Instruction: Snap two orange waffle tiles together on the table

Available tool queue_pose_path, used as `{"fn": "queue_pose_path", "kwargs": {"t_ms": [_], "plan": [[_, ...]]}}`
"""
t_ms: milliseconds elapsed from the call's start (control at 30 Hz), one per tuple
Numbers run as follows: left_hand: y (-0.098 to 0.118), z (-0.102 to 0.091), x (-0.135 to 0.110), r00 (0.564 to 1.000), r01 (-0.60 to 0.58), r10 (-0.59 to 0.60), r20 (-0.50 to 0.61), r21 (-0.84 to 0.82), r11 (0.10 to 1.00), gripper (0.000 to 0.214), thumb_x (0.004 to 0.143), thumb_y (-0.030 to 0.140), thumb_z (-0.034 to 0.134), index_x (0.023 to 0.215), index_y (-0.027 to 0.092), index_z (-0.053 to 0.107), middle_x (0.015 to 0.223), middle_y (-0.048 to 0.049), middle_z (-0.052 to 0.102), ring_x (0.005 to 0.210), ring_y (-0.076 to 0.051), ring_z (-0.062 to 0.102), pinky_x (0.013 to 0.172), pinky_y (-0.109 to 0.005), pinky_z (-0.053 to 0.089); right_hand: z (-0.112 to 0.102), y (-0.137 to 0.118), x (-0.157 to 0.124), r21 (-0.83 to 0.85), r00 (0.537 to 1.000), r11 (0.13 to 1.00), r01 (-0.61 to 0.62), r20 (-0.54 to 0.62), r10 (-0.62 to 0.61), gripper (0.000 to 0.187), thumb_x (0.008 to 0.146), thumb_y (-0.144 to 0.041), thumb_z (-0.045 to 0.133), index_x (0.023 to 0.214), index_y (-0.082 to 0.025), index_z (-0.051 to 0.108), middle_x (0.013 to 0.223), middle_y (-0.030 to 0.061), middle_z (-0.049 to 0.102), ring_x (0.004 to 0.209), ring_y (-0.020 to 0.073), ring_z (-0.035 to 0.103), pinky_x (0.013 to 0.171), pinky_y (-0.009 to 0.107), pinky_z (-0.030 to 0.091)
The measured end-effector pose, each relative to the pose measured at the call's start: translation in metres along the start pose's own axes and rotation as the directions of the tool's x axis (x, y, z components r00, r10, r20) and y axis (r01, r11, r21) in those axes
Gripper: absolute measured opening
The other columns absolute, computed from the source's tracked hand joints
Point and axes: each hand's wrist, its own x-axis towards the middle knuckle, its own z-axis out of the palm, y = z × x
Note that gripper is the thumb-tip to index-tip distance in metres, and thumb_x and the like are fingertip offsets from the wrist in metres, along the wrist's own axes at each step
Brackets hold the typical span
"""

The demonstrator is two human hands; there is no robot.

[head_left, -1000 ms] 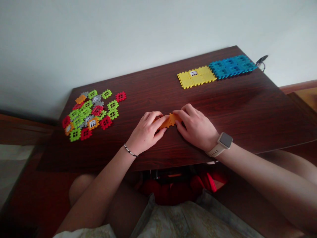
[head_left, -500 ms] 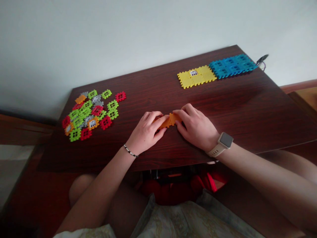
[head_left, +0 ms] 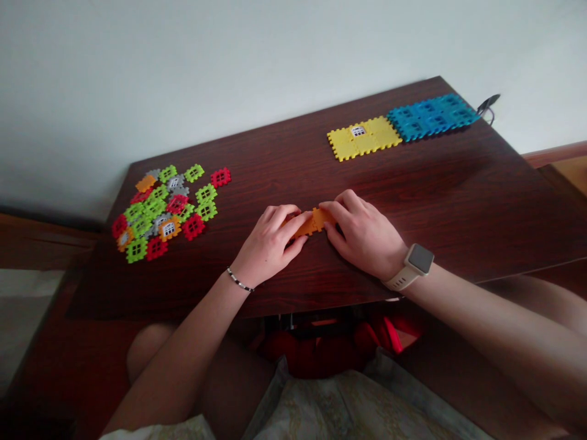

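The left hand (head_left: 268, 239) and right hand (head_left: 364, 237) pinch opposite ends of an orange tile strip (head_left: 314, 223): light, stiff plastic, likely easiest held by its notched edges.

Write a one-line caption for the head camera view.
Left hand and right hand grip orange interlocking plastic tiles on a dark wooden table, beside loose multicoloured tiles.

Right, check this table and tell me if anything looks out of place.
One thing stands out: a small dark tag with a thin loop of wire sticks out past the far corner of the wooden table, just beyond the blue interlocking tiles. It isn't one of the plastic tiles, and I can't tell what it is.
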Motion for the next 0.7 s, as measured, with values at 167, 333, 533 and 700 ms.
{"fn": "queue_pose_path", "kwargs": {"t_ms": [167, 333, 533, 700], "plan": [[0.0011, -0.0010, 0.0002, 1.000, 0.008, -0.008, 0.009, 0.006, 1.000, 0.042, 0.106, 0.023, 0.059, 0.148, 0.021, 0.059, 0.135, -0.0125, 0.061, 0.123, -0.030, 0.057, 0.111, -0.051, 0.054, 0.0009, 0.0002, -0.0004, -0.009, 1.000, 1.000, 0.002, 0.001, -0.002, 0.028, 0.106, -0.026, 0.049, 0.128, -0.017, 0.064, 0.117, 0.0141, 0.061, 0.101, 0.0276, 0.061, 0.089, 0.041, 0.051], [0.0007, -0.0003, -0.0001, 1.000, 0.005, -0.005, 0.008, 0.008, 1.000, 0.041, 0.107, 0.023, 0.059, 0.147, 0.020, 0.059, 0.135, -0.0125, 0.061, 0.123, -0.030, 0.057, 0.112, -0.051, 0.053, 0.0007, -0.0002, -0.0002, -0.020, 1.000, 1.000, 0.000, 0.009, 0.000, 0.028, 0.107, -0.026, 0.048, 0.127, -0.016, 0.065, 0.117, 0.0142, 0.061, 0.101, 0.0274, 0.062, 0.090, 0.041, 0.051], [-0.0006, 0.0017, -0.0004, 1.000, 0.007, -0.007, 0.000, -0.006, 1.000, 0.042, 0.106, 0.022, 0.060, 0.148, 0.021, 0.058, 0.135, -0.0125, 0.061, 0.123, -0.030, 0.057, 0.111, -0.052, 0.054, 0.0015, 0.0010, -0.0008, -0.013, 1.000, 1.000, 0.012, -0.004, -0.012, 0.028, 0.107, -0.025, 0.049, 0.129, -0.017, 0.064, 0.116, 0.0136, 0.061, 0.101, 0.0272, 0.063, 0.090, 0.041, 0.052], [-0.0003, 0.0028, -0.0006, 1.000, 0.012, -0.012, -0.009, -0.014, 1.000, 0.041, 0.105, 0.022, 0.061, 0.146, 0.020, 0.060, 0.135, -0.0127, 0.062, 0.122, -0.029, 0.058, 0.110, -0.052, 0.055, 0.0022, 0.0022, -0.0006, -0.008, 1.000, 1.000, 0.022, -0.010, -0.022, 0.029, 0.107, -0.024, 0.050, 0.131, -0.015, 0.064, 0.115, 0.0133, 0.062, 0.103, 0.0275, 0.065, 0.093, 0.042, 0.054]]}}
